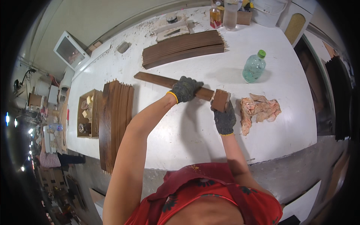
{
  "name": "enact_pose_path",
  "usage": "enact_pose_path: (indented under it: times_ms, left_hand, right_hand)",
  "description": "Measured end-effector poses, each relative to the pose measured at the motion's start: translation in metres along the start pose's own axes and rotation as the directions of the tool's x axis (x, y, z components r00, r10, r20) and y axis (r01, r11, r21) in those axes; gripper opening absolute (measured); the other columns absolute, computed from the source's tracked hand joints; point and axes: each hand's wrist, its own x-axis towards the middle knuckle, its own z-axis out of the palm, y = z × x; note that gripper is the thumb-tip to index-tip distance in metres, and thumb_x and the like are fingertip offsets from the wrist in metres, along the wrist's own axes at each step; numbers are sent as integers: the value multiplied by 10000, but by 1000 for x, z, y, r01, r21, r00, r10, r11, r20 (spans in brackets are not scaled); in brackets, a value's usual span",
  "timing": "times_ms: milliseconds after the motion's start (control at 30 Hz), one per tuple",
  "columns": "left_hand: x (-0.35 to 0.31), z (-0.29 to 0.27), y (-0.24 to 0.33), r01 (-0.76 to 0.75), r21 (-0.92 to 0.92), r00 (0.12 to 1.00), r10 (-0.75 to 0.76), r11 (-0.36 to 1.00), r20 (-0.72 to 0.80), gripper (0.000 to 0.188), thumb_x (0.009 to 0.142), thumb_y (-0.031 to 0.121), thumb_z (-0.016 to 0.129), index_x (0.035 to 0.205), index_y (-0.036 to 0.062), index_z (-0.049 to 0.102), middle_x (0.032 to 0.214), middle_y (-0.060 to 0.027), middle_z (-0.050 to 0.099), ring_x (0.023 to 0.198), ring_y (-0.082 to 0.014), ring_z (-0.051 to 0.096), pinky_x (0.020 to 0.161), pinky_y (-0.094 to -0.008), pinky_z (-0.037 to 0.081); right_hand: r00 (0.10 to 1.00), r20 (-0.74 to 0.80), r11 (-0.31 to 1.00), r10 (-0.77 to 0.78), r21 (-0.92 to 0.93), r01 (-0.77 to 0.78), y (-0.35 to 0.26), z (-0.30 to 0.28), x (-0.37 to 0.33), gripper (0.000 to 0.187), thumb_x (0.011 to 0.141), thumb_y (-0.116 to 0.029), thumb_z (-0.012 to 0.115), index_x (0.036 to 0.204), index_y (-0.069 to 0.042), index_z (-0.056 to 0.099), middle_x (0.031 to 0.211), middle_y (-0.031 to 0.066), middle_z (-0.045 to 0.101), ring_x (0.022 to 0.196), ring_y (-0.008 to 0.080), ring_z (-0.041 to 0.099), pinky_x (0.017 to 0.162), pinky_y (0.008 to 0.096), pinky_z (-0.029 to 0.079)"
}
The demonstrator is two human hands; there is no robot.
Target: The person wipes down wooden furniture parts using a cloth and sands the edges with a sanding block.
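My left hand [185, 89], in a dark knit glove with a yellow cuff, is closed around a narrow brown wooden slat [155, 79]. The slat lies slantwise over the middle of the white table, its far end pointing left. At its near right end, my right hand [225, 120], gloved the same way, grips a brown block [221, 99] that looks like a sanding block. The block is beside the slat's tip; whether they touch I cannot tell. A crumpled, stained pinkish cloth [259, 110] lies just right of my right hand.
Stacks of brown slats lie at the left [115, 123] and the back [183, 48] of the white table [165, 142]. A cardboard box [96, 112] of small pieces sits far left. A green-capped bottle [255, 68] stands at right; more bottles [230, 17] and a white bucket [268, 13] are behind.
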Motion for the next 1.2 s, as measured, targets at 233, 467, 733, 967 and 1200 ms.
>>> enact_pose_path:
  times_ms: [233,467,733,967,1200]
  left_hand:
    - [-45,-77,48,-181,-309,830,-24,934,-558,514,664,55,677,1170,78,587,996,-161,636,957,-359,592,866,-435,483]
    - [-94,-101,69,-262,-437,697,-145,860,-702,567,763,61,737,1284,41,514,1158,-135,636,1054,-202,616,902,-336,498]
    - [-133,-77,74,-384,-688,645,-354,616,-677,466,836,83,666,1267,7,507,1154,-118,611,1003,-220,615,865,-333,510]
    - [-162,-102,97,-256,-608,651,-331,752,-683,392,772,-59,598,1149,49,595,912,-47,621,853,-156,573,753,-304,488]
    - [-152,-78,75,-352,-786,646,-476,508,-597,486,786,76,713,1232,4,532,1161,-165,618,1038,-247,620,890,-356,501]
  right_hand:
    - [913,-18,784,-408,-519,340,-73,58,-25,502,948,-223,526,1362,39,416,1281,132,534,1191,227,489,1027,364,373]
    - [656,559,236,-507,-642,729,-83,164,-40,593,709,-108,784,1259,-68,566,1215,145,555,1113,296,542,918,371,477]
    - [520,704,-25,-484,-605,796,-82,206,-49,592,651,-141,818,1204,-100,610,1182,149,573,1060,330,553,899,403,460]
    - [816,439,569,-377,-585,578,-90,212,-11,419,792,-93,734,1191,-38,616,1186,90,604,1005,201,591,814,311,525]
    - [618,687,376,-383,-495,783,-79,214,-40,539,717,-111,791,1223,-88,607,1246,154,557,1136,321,541,957,397,448]
